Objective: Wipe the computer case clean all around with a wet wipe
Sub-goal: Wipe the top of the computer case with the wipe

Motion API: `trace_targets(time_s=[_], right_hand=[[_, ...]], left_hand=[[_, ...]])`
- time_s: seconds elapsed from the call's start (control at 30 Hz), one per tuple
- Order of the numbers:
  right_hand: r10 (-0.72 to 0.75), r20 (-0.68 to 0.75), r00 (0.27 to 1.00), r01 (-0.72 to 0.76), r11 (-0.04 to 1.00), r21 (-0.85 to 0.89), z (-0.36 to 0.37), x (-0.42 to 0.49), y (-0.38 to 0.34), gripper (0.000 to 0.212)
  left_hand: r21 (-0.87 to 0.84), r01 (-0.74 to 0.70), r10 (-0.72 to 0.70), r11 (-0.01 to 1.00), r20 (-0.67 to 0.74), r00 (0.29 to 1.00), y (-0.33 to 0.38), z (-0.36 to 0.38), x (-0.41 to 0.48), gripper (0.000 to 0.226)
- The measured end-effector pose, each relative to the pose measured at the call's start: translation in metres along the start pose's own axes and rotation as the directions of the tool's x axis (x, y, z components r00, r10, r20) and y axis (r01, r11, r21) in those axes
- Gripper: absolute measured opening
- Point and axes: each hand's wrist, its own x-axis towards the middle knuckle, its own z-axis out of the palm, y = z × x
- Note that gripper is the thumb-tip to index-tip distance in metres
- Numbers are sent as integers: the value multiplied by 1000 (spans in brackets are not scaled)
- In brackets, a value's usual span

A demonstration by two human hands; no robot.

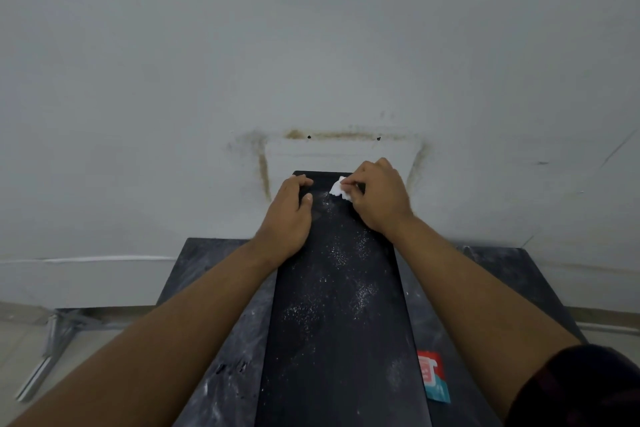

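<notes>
Two hands work at the far end of the dusty black computer case (341, 288) on the desk (221, 288). Left hand (289, 215) rests spread, gripping its edge; right hand (377, 198) pinches the white wet wipe (338, 189). Red-and-teal wipe packet (433, 376) is half hidden, its print unreadable.

I am looking down at my own two arms, both bare from the elbows to the wrists, with no watch, band or ring showing on either. My left hand (289, 215) and my right hand (375, 196) are bare too, no gloves, nails cut short. I am wearing something dark: a rounded patch of dark fabric (581, 388), blackish with a faint reddish tinge, is showing at the near right corner, just beside my right forearm. Its weave is too blurred to tell.
</notes>
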Motion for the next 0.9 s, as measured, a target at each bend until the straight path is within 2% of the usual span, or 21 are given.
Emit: trace_targets(time_s=[0.07, 0.1, 0.2, 0.23, 0.33, 0.37, 0.47, 0.5, 0.6, 0.63, 0.73, 0.77, 0.9], right_hand=[[-153, 79, 985, 150, 988, 47, -1, 0, -2, 11], [-164, 84, 983, 162, 986, 29, 0, 1, -3, 11], [8, -5, 1000, -8, 998, -65, 2, 2, -3, 16], [-11, 12, 1000, 12, 999, -50, 2, 2, -3, 16], [-198, 121, 973, 196, 980, 25, -1, 3, -5, 15], [-189, 114, 975, 190, 982, -1, 0, 4, -6, 15], [15, 24, 1000, -13, 997, -77, 3, 4, -4, 18], [16, 37, 999, -13, 998, -58, 4, 3, -3, 17], [-146, 167, 975, 129, 986, 107, -4, 3, 0, 12], [-165, 204, 965, 144, 983, 115, -8, 6, 0, 12], [-58, 172, 983, 67, 996, -50, -10, 16, -1, 12], [-20, 158, 987, 29, 998, -57, -7, 18, -4, 12], [-88, 234, 968, 46, 982, 182, 0, 17, -11, 8]], left_hand=[[-31, 24, -25, 999, -30, 999, -2, 1, -1, 33], [-43, 35, -37, 998, -46, 998, -1, 1, -1, 33], [-39, 27, -32, 999, -117, 993, 0, 1, -4, 34], [-20, 14, -16, 1000, -141, 990, 0, 1, -4, 35], [39, 15, -9, 999, -153, 988, -3, 1, -4, 39], [50, 25, -18, 998, -146, 989, -4, 1, -3, 39], [76, 31, -22, 997, -111, 994, -3, -2, -3, 42], [93, 29, -21, 995, -79, 997, -2, -3, -2, 44], [158, 17, -32, 987, 91, 995, -3, -6, -4, 55], [154, 23, -44, 988, 133, 990, -2, -6, -7, 58], [61, 58, -63, 996, 93, 994, -3, -6, -13, 58], [35, 70, -72, 997, 61, 995, -3, -6, -15, 57], [38, 64, -65, 997, 24, 998, -2, -6, -15, 54]])
